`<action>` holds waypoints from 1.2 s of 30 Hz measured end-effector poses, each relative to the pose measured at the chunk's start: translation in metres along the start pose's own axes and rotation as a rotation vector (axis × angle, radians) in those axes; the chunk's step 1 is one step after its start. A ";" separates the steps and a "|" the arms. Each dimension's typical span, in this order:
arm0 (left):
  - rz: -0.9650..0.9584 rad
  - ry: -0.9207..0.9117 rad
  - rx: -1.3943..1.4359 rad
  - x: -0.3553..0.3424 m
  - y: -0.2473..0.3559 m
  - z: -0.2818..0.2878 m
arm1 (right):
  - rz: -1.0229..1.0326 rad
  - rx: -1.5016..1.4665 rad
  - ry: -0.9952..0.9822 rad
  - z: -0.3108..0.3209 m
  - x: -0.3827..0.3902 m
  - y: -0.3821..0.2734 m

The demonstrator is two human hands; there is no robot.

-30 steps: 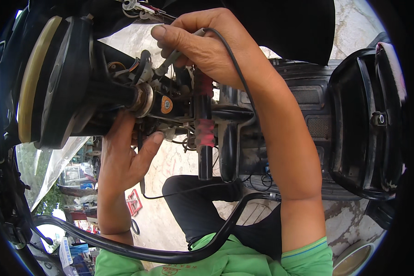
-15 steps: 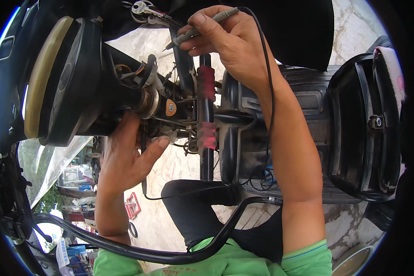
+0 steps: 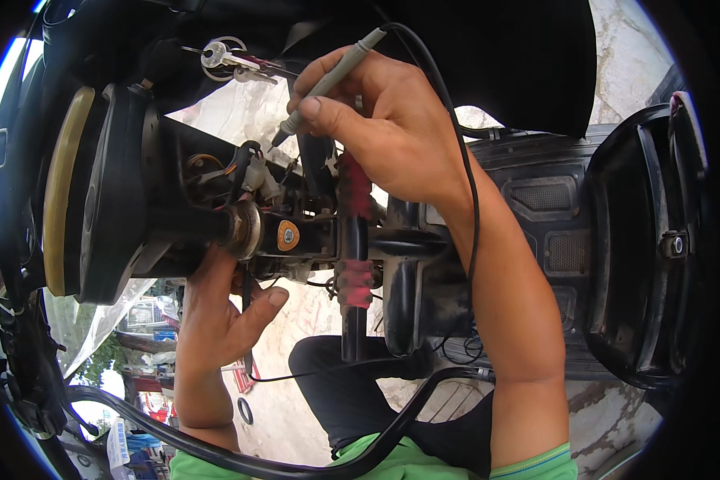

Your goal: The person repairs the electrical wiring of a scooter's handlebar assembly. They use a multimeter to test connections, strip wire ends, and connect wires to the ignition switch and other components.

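Observation:
My right hand (image 3: 376,128) pinches a grey test probe (image 3: 328,80) between thumb and fingers, its dark tip pointing down-left near white wire connectors (image 3: 260,176). A black lead trails from the probe along my forearm. At lower left, my left hand (image 3: 224,320) reaches under the black steering column (image 3: 192,228), beside its metal ring (image 3: 246,230). A second, dark test probe (image 3: 248,364) passes behind my left thumb, which sticks out; the fingers around it are mostly hidden. Its thin lead runs right across my leg.
Keys (image 3: 232,60) hang at the top. A black bar with red ribbed sleeves (image 3: 354,284) stands right of the column. A curved black handlebar tube (image 3: 296,464) crosses before me. The vehicle's footboard (image 3: 520,160) and black seat box (image 3: 640,240) lie to the right.
My right hand has moved down, and its probe tip is lower and closer to the connectors. The whole view has shifted, with the vehicle lower in the picture. My left hand stays under the column.

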State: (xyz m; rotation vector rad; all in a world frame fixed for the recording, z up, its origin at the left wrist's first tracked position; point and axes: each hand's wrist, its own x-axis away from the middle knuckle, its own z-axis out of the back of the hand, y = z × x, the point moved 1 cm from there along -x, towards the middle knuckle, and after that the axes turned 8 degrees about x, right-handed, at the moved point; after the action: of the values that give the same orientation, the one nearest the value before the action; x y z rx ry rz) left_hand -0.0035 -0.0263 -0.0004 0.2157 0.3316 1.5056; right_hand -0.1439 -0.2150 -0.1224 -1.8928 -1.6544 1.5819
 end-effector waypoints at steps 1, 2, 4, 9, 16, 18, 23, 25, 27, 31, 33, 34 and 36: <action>0.009 0.001 -0.004 0.001 0.000 0.000 | 0.006 0.006 0.000 0.000 0.000 0.001; 0.017 0.001 -0.008 0.002 0.000 0.000 | 0.012 0.012 0.000 0.000 0.000 0.001; 0.015 0.015 0.006 0.002 0.000 -0.001 | -0.001 0.006 -0.008 0.000 0.001 -0.002; 0.011 0.015 -0.004 0.002 -0.001 0.000 | 0.021 -0.006 -0.007 -0.007 0.001 0.004; 0.015 0.040 0.012 0.001 -0.003 0.001 | 0.041 0.009 -0.026 -0.015 -0.001 0.011; 0.012 0.058 -0.023 0.001 -0.002 0.003 | 0.059 0.033 -0.022 -0.017 -0.004 0.009; 0.209 0.053 0.015 0.014 -0.015 0.003 | 0.090 0.204 -0.048 -0.005 -0.010 0.006; 0.165 0.058 0.064 0.017 -0.022 0.002 | 0.022 0.317 -0.055 -0.012 -0.007 0.012; 0.174 0.043 0.006 0.028 -0.034 0.018 | -0.039 0.271 -0.024 -0.018 0.004 0.006; 0.224 0.075 -0.025 0.024 -0.040 0.022 | 0.033 0.294 0.093 -0.039 0.024 -0.005; 0.212 0.128 -0.010 0.019 -0.042 0.021 | 0.057 0.297 0.141 -0.042 0.028 -0.005; 0.219 0.150 -0.017 0.017 -0.040 0.018 | 0.070 0.296 0.163 -0.043 0.028 -0.004; 0.234 0.112 -0.046 0.012 -0.047 0.026 | 0.083 0.299 0.197 -0.043 0.027 -0.002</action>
State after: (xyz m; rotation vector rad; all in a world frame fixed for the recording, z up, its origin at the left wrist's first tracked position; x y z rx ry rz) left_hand 0.0496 -0.0155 0.0072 0.1367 0.3701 1.7589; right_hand -0.1163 -0.1725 -0.1183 -1.9074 -1.2010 1.5165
